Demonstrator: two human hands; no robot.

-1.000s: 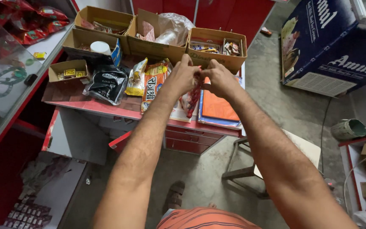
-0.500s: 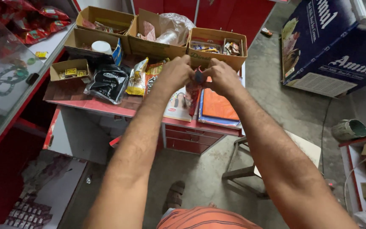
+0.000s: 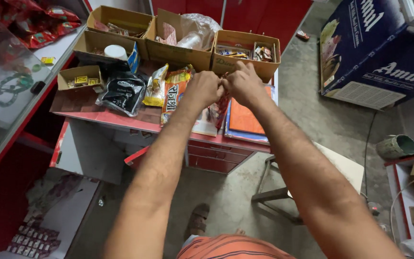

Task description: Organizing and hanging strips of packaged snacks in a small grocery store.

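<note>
Both my hands meet above the red counter [image 3: 120,120]. My left hand [image 3: 202,88] and my right hand [image 3: 243,84] are closed together on a small red packet [image 3: 222,108] that hangs down between them. Under my hands lie an orange book [image 3: 247,117] and a pale printed sheet [image 3: 204,125]. Just left of my left hand lies an orange snack packet [image 3: 174,91]. A yellow packet [image 3: 155,86] and a black pouch [image 3: 122,93] sit further left.
Several open cardboard boxes [image 3: 245,41] of small goods line the counter's back edge. A large blue carton [image 3: 374,52] stands on the floor at right. A wooden stool [image 3: 283,192] sits below the counter, and a green tin [image 3: 397,146] lies at far right.
My hands have stayed together on the red packet and shifted slightly up toward the boxes. The fingers have reworked their grip on it.
</note>
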